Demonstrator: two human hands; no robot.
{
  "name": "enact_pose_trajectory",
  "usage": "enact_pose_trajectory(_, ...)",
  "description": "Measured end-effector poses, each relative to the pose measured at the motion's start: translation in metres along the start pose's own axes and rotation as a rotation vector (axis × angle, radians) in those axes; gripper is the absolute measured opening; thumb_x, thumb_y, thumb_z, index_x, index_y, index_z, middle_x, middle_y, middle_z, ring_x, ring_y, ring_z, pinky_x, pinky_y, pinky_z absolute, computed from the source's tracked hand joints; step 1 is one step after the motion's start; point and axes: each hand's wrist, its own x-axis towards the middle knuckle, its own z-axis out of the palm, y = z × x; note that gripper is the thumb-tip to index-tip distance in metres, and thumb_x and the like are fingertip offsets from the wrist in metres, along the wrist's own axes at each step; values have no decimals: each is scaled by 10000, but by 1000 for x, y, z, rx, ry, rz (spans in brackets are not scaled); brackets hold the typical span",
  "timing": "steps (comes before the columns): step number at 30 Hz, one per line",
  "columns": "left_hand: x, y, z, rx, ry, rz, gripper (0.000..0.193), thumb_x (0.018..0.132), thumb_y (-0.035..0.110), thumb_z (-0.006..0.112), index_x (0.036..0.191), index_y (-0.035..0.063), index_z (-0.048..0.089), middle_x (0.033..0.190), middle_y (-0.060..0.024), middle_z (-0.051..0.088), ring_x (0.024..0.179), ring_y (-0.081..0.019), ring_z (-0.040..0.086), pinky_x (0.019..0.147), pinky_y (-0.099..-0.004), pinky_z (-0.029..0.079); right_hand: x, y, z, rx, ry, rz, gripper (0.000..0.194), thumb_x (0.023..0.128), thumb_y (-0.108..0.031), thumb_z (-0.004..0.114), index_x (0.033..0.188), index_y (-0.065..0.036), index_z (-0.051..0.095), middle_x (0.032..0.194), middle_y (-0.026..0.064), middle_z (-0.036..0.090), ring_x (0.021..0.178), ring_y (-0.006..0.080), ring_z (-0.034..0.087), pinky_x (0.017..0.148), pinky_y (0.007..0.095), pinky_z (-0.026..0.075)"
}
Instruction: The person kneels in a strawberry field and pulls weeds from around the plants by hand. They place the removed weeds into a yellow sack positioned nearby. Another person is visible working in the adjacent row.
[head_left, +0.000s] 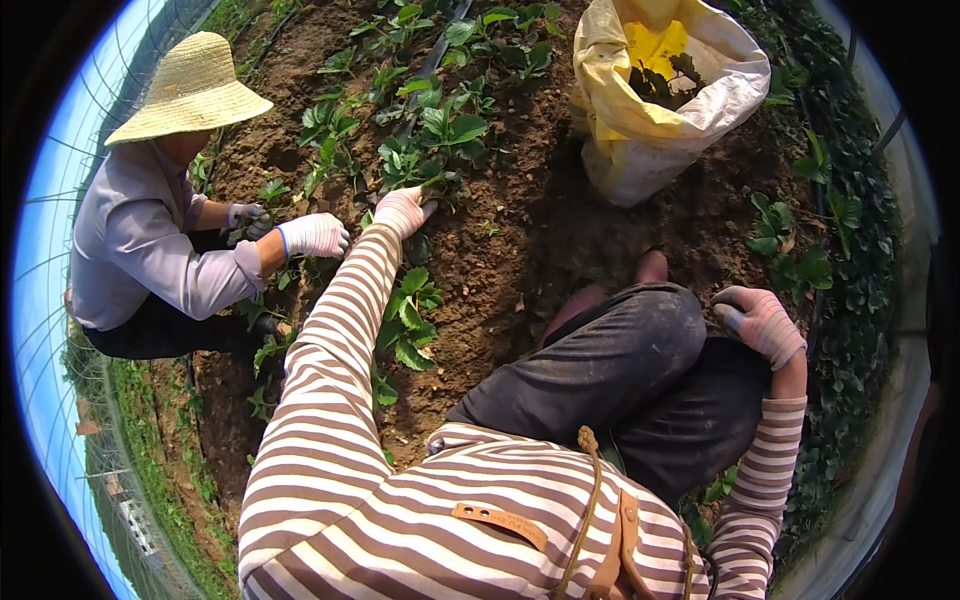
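My left hand (403, 212), in a pink and white knit work glove, reaches to the base of a leafy strawberry plant (450, 129) on the soil bed. Its fingertips are among the low leaves, so whether they grip a stem is hidden. My right hand (761, 322), in a similar glove with grey fingertips, rests beside my right knee, its fingers loosely curled and nothing visible in them. A woven sack (637, 161), white and yellow, stands upright with its mouth spread, dark withered leaves (665, 84) inside. Below my left hand grows another strawberry plant (411, 319).
A co-worker (172, 217) in a straw hat squats at the left, gloved hands close to my left forearm. Black drip hose (442, 41) runs along the bed. More strawberry plants (772, 225) grow at the right, by a plastic greenhouse wall (911, 300).
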Motion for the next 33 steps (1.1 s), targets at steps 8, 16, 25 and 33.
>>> enact_pose_trajectory(8,-18,70,1,329,-196,84,731,870,109,610,1541,230,347,1119,-206,691,1025,-391,655,856,-461,536,-2,1,-1,32,-5,55,260,905,-181,677,1084,4,710,970,187,736,896,294,706,820,369,547)
enact_pose_trajectory(16,60,105,18,109,62,-532,830,915,427,685,1545,79,271,1394,-235,567,1267,-367,570,1052,-442,475,-6,7,-3,49,-2,19,265,916,-197,659,1090,-2,707,970,188,734,905,305,704,830,375,545)
enact_pose_trajectory(25,48,93,48,337,-151,-261,375,945,105,557,1319,98,545,1244,-176,661,1124,-373,643,926,-460,543,-10,10,-7,92,7,-9,274,922,-207,653,1093,1,705,982,189,732,910,316,699,830,386,545)
enact_pose_trajectory(33,56,1,102,244,-166,-241,414,994,319,432,1160,7,649,1217,-216,659,1076,-356,637,942,-439,496,-3,8,-10,110,5,-51,251,916,-194,664,1070,-1,708,960,189,730,892,318,699,823,389,545)
